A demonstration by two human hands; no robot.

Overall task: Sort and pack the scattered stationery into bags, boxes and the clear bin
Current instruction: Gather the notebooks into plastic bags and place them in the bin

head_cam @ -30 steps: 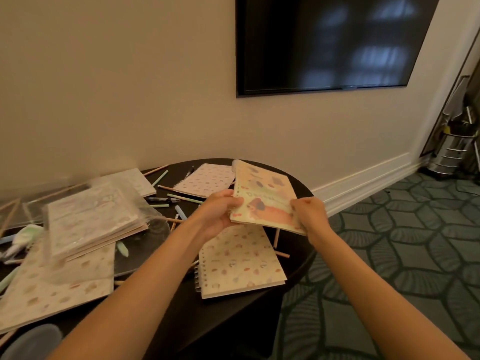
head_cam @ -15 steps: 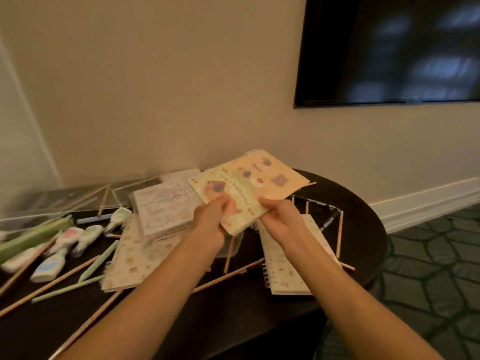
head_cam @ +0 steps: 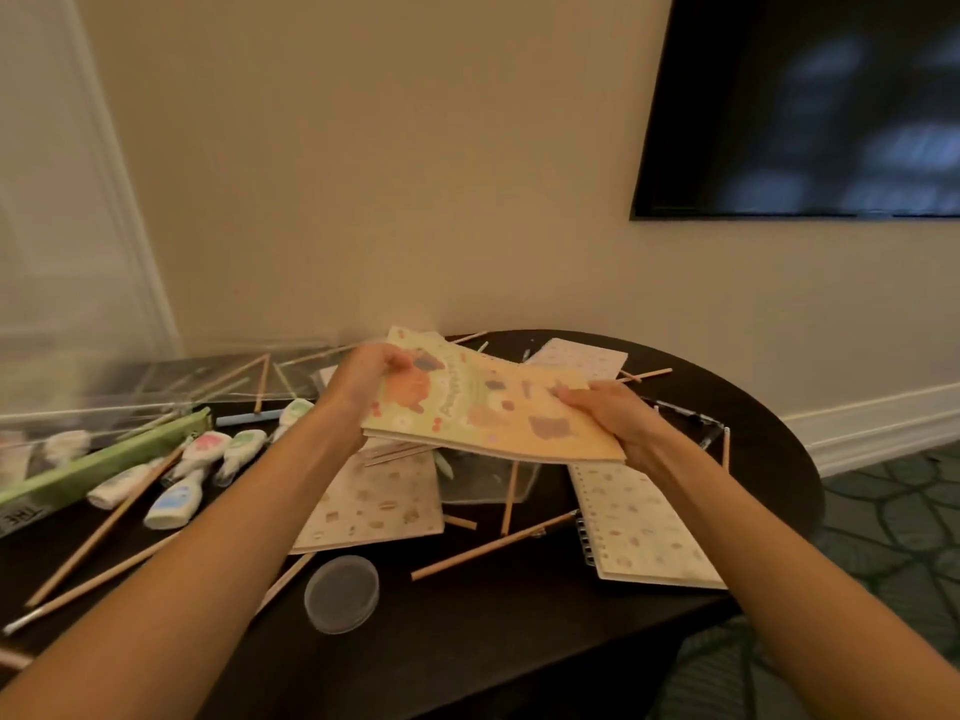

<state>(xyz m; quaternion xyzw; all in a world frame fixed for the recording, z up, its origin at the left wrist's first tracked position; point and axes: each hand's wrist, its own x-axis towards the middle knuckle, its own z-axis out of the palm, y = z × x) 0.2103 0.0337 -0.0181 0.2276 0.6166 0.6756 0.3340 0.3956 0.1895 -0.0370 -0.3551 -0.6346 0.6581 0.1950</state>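
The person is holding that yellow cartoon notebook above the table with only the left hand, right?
Not quite. Both hands hold it: the left hand grips its left end and the right hand grips its right end. The head view shows the yellow cartoon notebook held above the table.
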